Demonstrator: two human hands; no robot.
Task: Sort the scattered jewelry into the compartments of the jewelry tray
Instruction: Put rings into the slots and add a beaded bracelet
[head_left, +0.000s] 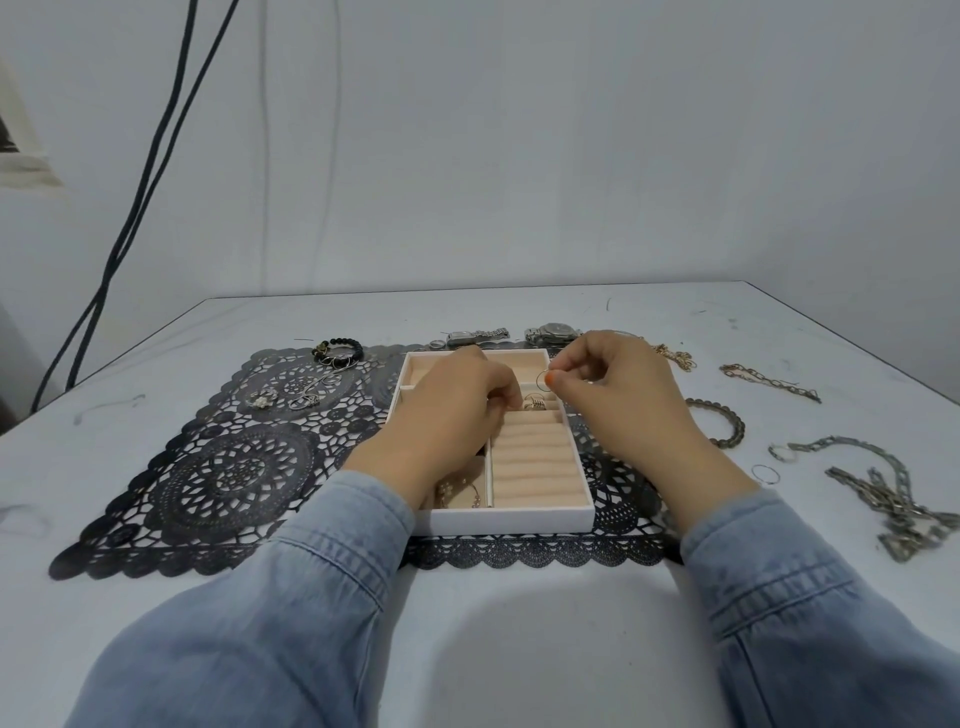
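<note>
A white jewelry tray with peach lining sits on a black lace mat. My right hand pinches a thin hoop ring above the tray's far right part. My left hand hovers over the tray's middle with curled fingers near a gold ring set in the ring rolls; whether it holds anything is hidden. A thin gold chain lies in the near left compartment.
Two silver watches lie beyond the tray. A black bead bracelet and silver pieces rest at the left. Chains, a bracelet, a thin ring and a heavy necklace lie at the right.
</note>
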